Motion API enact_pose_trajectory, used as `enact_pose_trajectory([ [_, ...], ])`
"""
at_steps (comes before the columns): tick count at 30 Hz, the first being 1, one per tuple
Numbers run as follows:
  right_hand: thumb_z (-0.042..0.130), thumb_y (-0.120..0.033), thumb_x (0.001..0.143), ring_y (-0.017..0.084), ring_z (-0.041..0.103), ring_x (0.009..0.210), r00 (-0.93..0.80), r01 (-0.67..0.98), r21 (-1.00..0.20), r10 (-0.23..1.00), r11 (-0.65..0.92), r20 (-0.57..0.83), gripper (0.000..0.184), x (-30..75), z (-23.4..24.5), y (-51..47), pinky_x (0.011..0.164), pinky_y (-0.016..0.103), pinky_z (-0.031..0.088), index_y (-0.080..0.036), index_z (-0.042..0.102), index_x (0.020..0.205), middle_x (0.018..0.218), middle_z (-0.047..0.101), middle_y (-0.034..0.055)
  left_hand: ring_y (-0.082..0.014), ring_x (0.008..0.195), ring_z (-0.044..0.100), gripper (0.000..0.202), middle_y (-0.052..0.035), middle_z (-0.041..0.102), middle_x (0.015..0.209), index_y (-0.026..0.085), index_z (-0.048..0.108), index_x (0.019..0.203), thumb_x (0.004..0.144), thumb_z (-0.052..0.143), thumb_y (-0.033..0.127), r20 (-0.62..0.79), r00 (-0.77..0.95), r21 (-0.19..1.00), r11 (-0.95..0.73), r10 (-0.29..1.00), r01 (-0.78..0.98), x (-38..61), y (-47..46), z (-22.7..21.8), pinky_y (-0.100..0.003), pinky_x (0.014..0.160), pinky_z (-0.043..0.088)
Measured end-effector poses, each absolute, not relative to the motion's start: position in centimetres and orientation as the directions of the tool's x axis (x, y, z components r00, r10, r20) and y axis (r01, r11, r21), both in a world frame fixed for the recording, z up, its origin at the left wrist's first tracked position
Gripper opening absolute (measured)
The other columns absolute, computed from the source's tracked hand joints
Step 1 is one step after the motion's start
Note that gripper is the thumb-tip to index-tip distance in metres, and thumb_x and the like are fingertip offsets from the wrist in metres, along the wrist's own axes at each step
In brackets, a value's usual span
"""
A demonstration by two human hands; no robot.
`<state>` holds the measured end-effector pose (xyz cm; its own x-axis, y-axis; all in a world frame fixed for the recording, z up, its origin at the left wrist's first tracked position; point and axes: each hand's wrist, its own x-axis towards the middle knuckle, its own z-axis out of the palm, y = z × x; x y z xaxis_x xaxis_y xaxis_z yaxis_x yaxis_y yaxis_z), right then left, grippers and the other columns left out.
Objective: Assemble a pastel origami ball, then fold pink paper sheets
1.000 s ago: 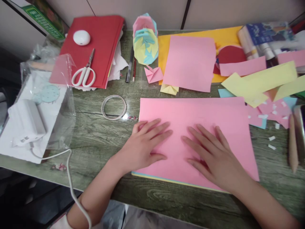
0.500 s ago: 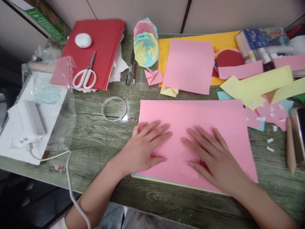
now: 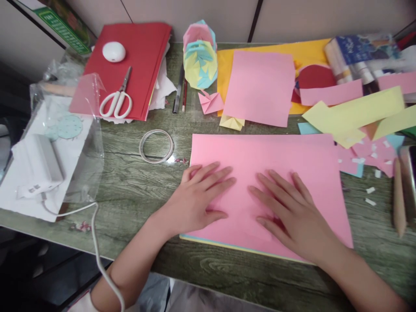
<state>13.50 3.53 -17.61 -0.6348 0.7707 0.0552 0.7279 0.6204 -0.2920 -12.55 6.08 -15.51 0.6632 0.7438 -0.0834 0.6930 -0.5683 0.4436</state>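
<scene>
Both hands flat on a large pink sheet at the near edge of the table.

The left hand [image 3: 195, 199] lies palm down with its fingers stretched out and slightly fanned. It rests on the left part of the pink sheet [image 3: 276, 156] and grips nothing. The right hand [image 3: 289, 216] lies the same way on the sheet's middle, fingers extended toward the left hand, with the two sets of fingertips close but apart. The sheet lies flat on the green wood-grain table [image 3: 136, 186], with thin yellow and blue edges [image 3: 227, 246] showing under its near side, probably more paper, though the count is unclear. A tape ring [image 3: 156, 146] sits just left of the sheet. Scissors [image 3: 116, 102] rest on red paper [image 3: 143, 47] farther back, and a smaller pink square [image 3: 260, 86] lies beyond the sheet.
</scene>
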Motion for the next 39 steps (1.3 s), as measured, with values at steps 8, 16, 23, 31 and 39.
enact_pose_trajectory([
  [8, 0.050, -0.039, 0.084, 0.028, 0.025, 0.135, -0.632, 0.728, -0.287, 0.772, 0.622, 0.068, 0.053, 13.27, -17.64, 3.54, 0.108, 0.057, 0.015, -0.022, 0.041, 0.133, 0.144, 0.036, 0.0076, -0.0277, 0.135, 0.023, 0.069, -0.0045, 0.034, 0.146, 0.026, 0.036, 0.137, 0.077, 0.055, 0.055, -0.097, 0.666, 0.446, -0.566, 0.739, 0.693, -12.53, 6.12, -15.61, -0.047, 0.107, 0.015],
  [16, 0.050, -0.041, 0.084, 0.028, 0.024, 0.135, -0.634, 0.734, -0.268, 0.771, 0.624, 0.060, 0.053, 13.56, -17.70, 3.46, 0.108, 0.058, 0.015, -0.022, 0.041, 0.133, 0.144, 0.035, 0.0079, -0.0280, 0.135, 0.022, 0.070, -0.0052, 0.033, 0.146, 0.026, 0.035, 0.137, 0.077, 0.054, 0.057, -0.105, 0.671, 0.447, -0.568, 0.734, 0.691, -12.65, 6.13, -15.51, -0.047, 0.107, 0.015],
  [23, 0.049, -0.041, 0.085, 0.029, 0.025, 0.135, -0.632, 0.736, -0.268, 0.773, 0.622, 0.058, 0.052, 13.34, -17.69, 3.43, 0.108, 0.058, 0.015, -0.022, 0.042, 0.133, 0.143, 0.037, 0.0084, -0.0277, 0.136, 0.021, 0.070, -0.0041, 0.031, 0.147, 0.027, 0.034, 0.138, 0.077, 0.054, 0.057, -0.111, 0.671, 0.449, -0.566, 0.733, 0.692, -12.61, 6.10, -15.58, -0.046, 0.108, 0.013],
  [31, 0.049, -0.041, 0.085, 0.029, 0.025, 0.135, -0.633, 0.735, -0.262, 0.771, 0.625, 0.061, 0.052, 13.41, -17.75, 3.44, 0.108, 0.058, 0.015, -0.023, 0.042, 0.133, 0.143, 0.037, 0.0081, -0.0260, 0.137, 0.019, 0.069, -0.0028, 0.030, 0.148, 0.026, 0.034, 0.138, 0.078, 0.053, 0.057, -0.148, 0.665, 0.427, -0.559, 0.732, 0.711, -12.54, 6.18, -15.34, -0.044, 0.109, 0.011],
  [39, 0.049, -0.042, 0.085, 0.028, 0.025, 0.135, -0.635, 0.737, -0.243, 0.769, 0.631, 0.072, 0.050, 13.29, -17.69, 3.38, 0.109, 0.057, 0.014, -0.022, 0.044, 0.131, 0.143, 0.037, 0.0081, -0.0282, 0.137, 0.018, 0.057, -0.0024, 0.027, 0.149, 0.034, 0.042, 0.132, 0.079, 0.057, 0.048, -0.153, 0.681, 0.432, -0.571, 0.716, 0.698, -12.46, 6.01, -14.81, -0.050, 0.108, 0.013],
])
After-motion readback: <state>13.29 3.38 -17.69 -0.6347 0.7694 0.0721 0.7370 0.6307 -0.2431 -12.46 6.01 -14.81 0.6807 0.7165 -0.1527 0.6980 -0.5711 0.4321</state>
